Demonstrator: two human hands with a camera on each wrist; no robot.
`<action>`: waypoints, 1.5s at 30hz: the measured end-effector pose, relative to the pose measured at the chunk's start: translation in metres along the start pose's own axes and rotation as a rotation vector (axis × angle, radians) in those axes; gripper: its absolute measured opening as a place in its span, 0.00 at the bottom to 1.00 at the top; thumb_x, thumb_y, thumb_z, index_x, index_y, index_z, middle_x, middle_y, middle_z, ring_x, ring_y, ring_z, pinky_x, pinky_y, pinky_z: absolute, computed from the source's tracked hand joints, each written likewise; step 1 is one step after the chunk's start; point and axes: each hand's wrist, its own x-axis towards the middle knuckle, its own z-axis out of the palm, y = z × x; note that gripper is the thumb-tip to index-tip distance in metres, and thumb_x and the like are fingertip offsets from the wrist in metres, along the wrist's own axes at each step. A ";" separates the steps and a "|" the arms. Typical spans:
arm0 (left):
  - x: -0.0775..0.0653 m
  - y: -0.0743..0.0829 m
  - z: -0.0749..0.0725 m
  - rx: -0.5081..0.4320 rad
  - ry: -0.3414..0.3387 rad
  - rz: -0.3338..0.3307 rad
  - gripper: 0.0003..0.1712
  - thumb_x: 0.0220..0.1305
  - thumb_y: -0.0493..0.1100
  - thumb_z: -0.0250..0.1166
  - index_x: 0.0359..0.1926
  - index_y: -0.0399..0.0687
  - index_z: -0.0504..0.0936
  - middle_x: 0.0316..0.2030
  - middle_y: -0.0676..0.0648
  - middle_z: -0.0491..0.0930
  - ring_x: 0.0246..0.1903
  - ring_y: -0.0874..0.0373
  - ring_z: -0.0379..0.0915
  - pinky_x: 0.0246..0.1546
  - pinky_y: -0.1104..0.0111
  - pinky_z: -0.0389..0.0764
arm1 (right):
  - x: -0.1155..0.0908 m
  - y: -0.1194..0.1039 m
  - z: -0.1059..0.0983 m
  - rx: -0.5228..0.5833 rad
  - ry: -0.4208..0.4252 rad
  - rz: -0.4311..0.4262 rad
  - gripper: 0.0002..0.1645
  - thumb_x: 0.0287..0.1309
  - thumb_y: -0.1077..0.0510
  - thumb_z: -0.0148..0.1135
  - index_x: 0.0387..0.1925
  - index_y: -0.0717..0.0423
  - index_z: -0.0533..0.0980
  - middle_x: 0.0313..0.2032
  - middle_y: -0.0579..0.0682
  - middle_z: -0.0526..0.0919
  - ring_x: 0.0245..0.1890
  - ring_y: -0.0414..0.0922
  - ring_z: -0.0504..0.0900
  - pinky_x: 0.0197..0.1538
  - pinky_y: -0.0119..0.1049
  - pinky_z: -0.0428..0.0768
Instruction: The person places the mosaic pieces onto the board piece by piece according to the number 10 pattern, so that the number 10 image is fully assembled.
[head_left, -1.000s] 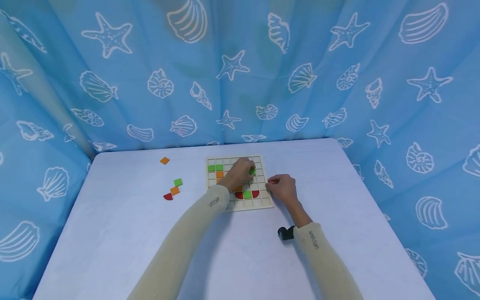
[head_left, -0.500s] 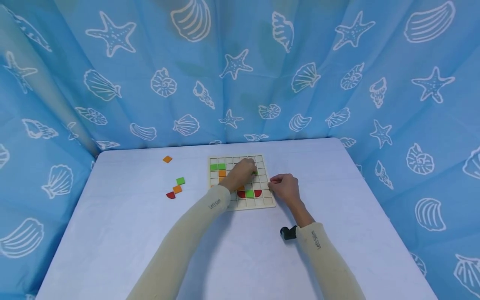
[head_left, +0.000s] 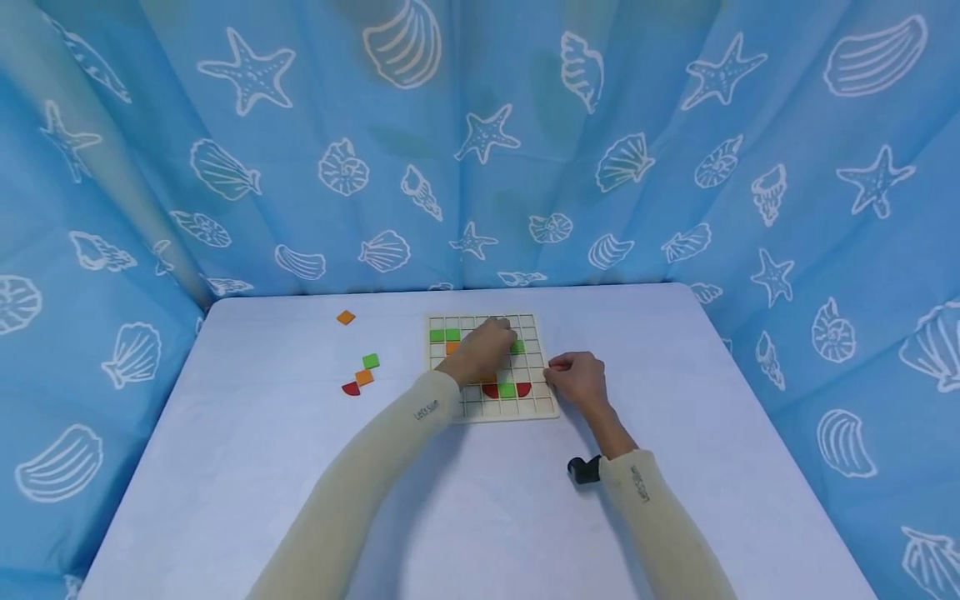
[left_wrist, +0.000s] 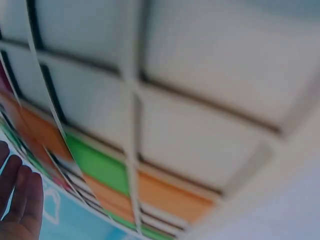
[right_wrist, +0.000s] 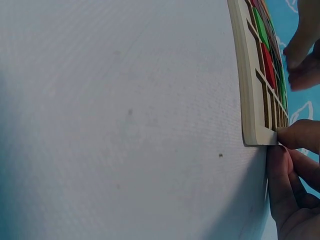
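A pale wooden grid board (head_left: 543, 407) lies on the table with green, orange and red tiles in some cells. My left hand (head_left: 483, 350) reaches over its middle, fingertips right beside a green tile (head_left: 517, 347) in the upper right part. Loosely extended fingers (left_wrist: 22, 195) show in the left wrist view, no tile between them. My right hand (head_left: 579, 379) pinches the board's right edge; in the right wrist view its thumb (right_wrist: 300, 135) is on the rim near a corner. A red tile (head_left: 524, 390) and green tile (head_left: 507, 391) sit in a lower row. The left hand hides several cells.
Left of the board on the white table (head_left: 247, 467) lie a loose orange tile (head_left: 346, 317), a green tile (head_left: 371, 361), another orange tile (head_left: 364, 377) and a red quarter-round tile (head_left: 351, 389). A blue shell-patterned curtain (head_left: 450, 200) hangs behind the table.
The left fingers have drawn slightly left off the green tile, which now shows more fully in its cell. The right hand stays at the board's edge. The head view has shifted a little.
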 end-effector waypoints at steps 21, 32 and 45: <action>-0.090 -0.116 -0.050 -0.045 -0.116 -0.380 0.20 0.62 0.36 0.65 0.56 0.39 0.79 0.49 0.42 0.77 0.50 0.50 0.72 0.55 0.59 0.74 | -0.004 0.002 0.003 -0.010 -0.003 -0.029 0.13 0.57 0.57 0.65 0.41 0.61 0.83 0.35 0.55 0.84 0.38 0.49 0.80 0.36 0.35 0.79; -0.158 -0.160 -0.064 -0.164 -0.238 -0.443 0.16 0.61 0.35 0.63 0.50 0.37 0.81 0.47 0.41 0.81 0.46 0.47 0.75 0.53 0.54 0.76 | -0.001 -0.003 0.006 -0.007 0.025 -0.016 0.12 0.58 0.56 0.66 0.39 0.60 0.83 0.36 0.55 0.84 0.37 0.49 0.80 0.35 0.35 0.79; -0.191 -0.171 -0.049 -0.285 -0.284 -0.387 0.25 0.51 0.55 0.75 0.42 0.46 0.78 0.36 0.49 0.77 0.39 0.53 0.71 0.46 0.60 0.76 | 0.000 -0.003 0.006 -0.015 0.008 -0.001 0.14 0.58 0.54 0.65 0.40 0.60 0.83 0.35 0.54 0.83 0.37 0.49 0.80 0.32 0.31 0.77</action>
